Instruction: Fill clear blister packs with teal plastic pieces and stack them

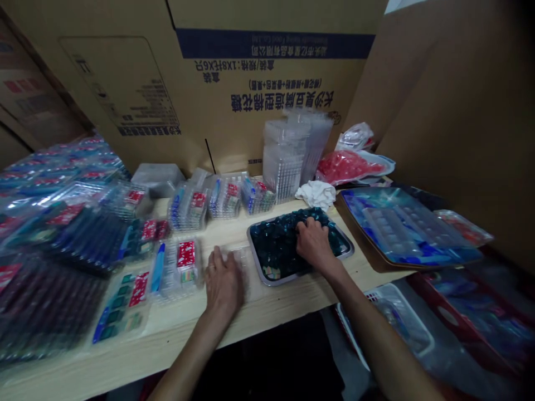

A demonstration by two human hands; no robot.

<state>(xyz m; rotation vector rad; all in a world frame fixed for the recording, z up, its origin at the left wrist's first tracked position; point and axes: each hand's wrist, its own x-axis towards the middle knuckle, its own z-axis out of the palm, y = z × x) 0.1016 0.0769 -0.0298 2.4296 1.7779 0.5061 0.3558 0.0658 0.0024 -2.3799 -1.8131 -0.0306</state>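
My right hand (313, 242) reaches into a grey-rimmed tray (271, 283) filled with small, shiny dark-green wrapped pieces (273, 239). Its fingers curl down among them, and whatever they grip is hidden. On the table, my left hand (224, 278) is slightly blurred, fingers apart, beside a clear plastic tray (251, 267) that lies partly under its edge. Just left of that hand is a clear pack (178, 270) with a blue stick and a red patterned packet. Farther left lies another pack (122, 303) that also contains green pieces.
Stacked filled packs (50, 312) crowd the left side. Shorter stacks (188, 206) line the back, beside tall nested clear trays (286, 153). A white crumpled cloth (316, 194), a bag of red pieces (351, 164) and a blue tray (412, 223) stand right. Cardboard (217, 122) walls the back.
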